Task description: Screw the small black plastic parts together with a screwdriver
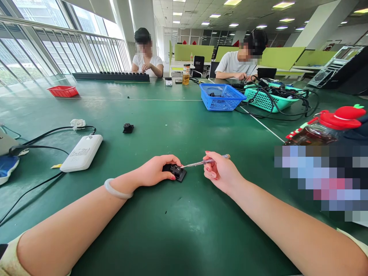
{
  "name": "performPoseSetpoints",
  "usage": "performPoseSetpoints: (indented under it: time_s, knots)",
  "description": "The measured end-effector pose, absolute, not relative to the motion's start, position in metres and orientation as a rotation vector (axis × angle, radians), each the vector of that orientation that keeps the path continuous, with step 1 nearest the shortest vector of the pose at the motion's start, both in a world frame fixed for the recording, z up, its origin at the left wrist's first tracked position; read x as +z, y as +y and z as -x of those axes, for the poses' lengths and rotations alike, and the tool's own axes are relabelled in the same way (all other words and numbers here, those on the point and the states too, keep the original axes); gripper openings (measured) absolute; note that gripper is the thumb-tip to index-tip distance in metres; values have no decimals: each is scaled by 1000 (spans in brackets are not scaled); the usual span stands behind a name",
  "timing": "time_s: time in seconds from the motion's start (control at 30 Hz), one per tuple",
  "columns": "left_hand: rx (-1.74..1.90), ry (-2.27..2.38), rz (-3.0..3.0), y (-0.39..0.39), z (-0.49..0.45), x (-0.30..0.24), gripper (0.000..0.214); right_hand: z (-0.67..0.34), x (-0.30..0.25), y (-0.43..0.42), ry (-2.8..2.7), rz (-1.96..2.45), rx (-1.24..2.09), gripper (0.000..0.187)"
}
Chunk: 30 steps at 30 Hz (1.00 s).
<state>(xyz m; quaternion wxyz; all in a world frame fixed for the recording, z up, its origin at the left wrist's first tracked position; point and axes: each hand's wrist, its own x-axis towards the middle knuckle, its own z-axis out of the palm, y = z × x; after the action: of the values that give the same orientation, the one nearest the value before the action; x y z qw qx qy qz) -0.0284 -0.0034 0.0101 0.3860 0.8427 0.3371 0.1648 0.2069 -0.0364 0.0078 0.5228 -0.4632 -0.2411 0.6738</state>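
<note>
My left hand (157, 170) grips a small black plastic part (179, 173) with a squarish base, holding it down on the green table (138, 230). The fingers and thumb close round its left side and hide some of it. In my right hand (220, 171) is a slim screwdriver (198, 164) with a clear handle, pinched between thumb and fingers. Its shaft points left, and the tip is at the top of the black part; whether it touches cannot be made out. Another small black part (128, 128) sits farther off, beyond my left hand.
A white power bank (82, 153) with black cables lies left. Farther back are a red tray (62, 91), a blue basket (221, 97), a green basket (270, 100) heaped with cables and a long black rack (112, 76). A red-capped bottle (324, 126) lies right. Two people sit opposite.
</note>
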Motion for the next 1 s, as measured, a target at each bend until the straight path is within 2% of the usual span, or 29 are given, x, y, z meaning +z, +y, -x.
performPoseSetpoints:
  time_s: [0.13,0.3,0.6,0.77,1.0]
  knots:
    - [419,862,-2160,-3,28,10,29,-205,12,-43,-756,1084,1527,26]
    - [421,895,-2149,-4,27,10,30,-202,17,-62,-1401,1060,1250,31]
    - [456,898,-2144,-6,27,10,29,-197,17,-75,-2283,688,310,22]
    - [457,905,-2144,-6,26,11,29,-193,16,-81,-2574,560,-320,27]
    - [449,852,-2112,-6,27,10,32,-195,19,-79,-2495,534,-402,31]
